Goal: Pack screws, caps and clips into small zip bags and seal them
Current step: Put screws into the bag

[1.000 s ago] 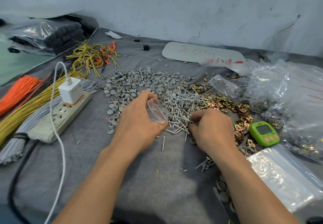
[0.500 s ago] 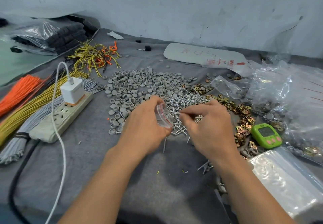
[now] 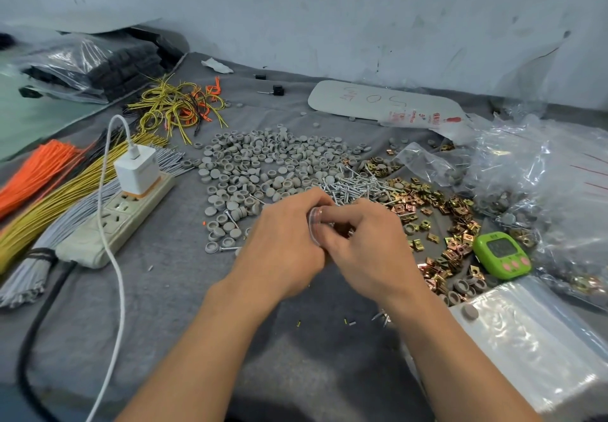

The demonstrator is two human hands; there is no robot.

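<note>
Hands now together: left hand [image 3: 283,245] and right hand [image 3: 367,247] both on zip bag [image 3: 315,216].

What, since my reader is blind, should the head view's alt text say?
A left hand and right hand hold a small clear zip bag between them over a grey cloth. Behind lie piles of grey caps, silver screws and brass clips; a green timer sits to the right.

Soft even daylight — edges bowed, slightly blurred
</note>
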